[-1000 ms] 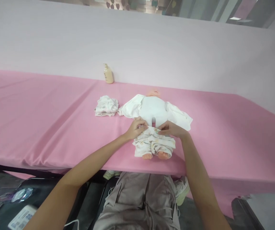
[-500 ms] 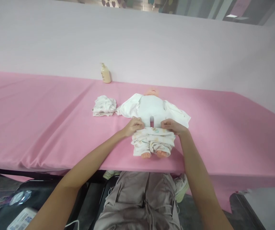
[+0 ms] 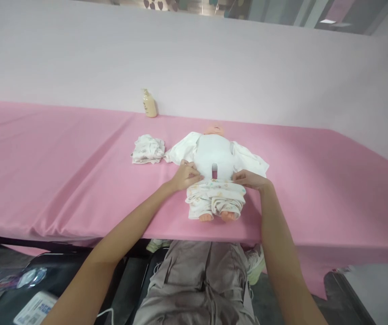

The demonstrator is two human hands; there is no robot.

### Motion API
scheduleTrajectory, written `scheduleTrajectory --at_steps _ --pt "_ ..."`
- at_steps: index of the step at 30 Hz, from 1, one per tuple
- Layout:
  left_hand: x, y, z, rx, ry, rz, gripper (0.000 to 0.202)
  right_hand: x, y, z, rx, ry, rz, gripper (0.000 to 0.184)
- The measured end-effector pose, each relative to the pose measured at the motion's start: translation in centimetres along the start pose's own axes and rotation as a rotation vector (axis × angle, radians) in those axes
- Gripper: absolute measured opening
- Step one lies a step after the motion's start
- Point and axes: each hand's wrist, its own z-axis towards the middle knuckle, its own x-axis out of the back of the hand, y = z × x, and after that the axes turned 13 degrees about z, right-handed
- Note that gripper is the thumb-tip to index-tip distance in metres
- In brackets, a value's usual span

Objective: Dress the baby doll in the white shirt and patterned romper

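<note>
A baby doll [image 3: 213,155] lies on its back on the pink cloth, its feet towards me. White sleeves spread out at its two sides. Patterned baby pants [image 3: 215,198] are bunched around its legs, with both feet poking out of the leg openings. My left hand [image 3: 187,175] has its fingers closed on the waistband at the left. At the right end of the waistband, my right hand [image 3: 250,179] pinches the fabric between thumb and fingers. The doll's white body shows between the hands, with a small gap between its legs.
Folded patterned baby clothes [image 3: 148,150] lie left of the doll. A cream pump bottle [image 3: 150,104] stands by the wall. The pink tablecloth [image 3: 79,180] hangs over the table's near edge. Below on the left are a black chair [image 3: 68,271], a plastic bottle [image 3: 28,277] and a white box [image 3: 35,309].
My right hand has shifted slightly right along the waistband. My left hand has moved a little to the left and up. The pants' waistband looks slightly rearranged.
</note>
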Motion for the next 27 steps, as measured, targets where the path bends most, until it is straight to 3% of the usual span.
scheduleTrajectory --at_steps 8,14,17,22,27 --pt "-0.06 0.28 0.15 0.100 0.006 -0.145 0.049 -0.04 0.06 0.04 0.059 0.007 0.030 0.024" --pt "-0.14 0.07 -0.14 0.204 -0.219 -0.461 0.054 0.07 0.38 0.22 0.136 0.115 0.082 0.021" --pt "-0.13 0.13 -0.15 0.206 -0.216 -0.331 0.053 0.18 0.66 0.37 0.157 0.162 0.151 0.021" --pt "0.04 0.62 0.04 0.177 -0.081 0.077 0.055 0.15 0.92 0.70 0.231 0.204 0.276 0.021" --pt "0.01 0.49 0.06 0.251 -0.047 0.236 0.055 0.07 0.97 0.81 0.193 0.188 0.245 0.020"
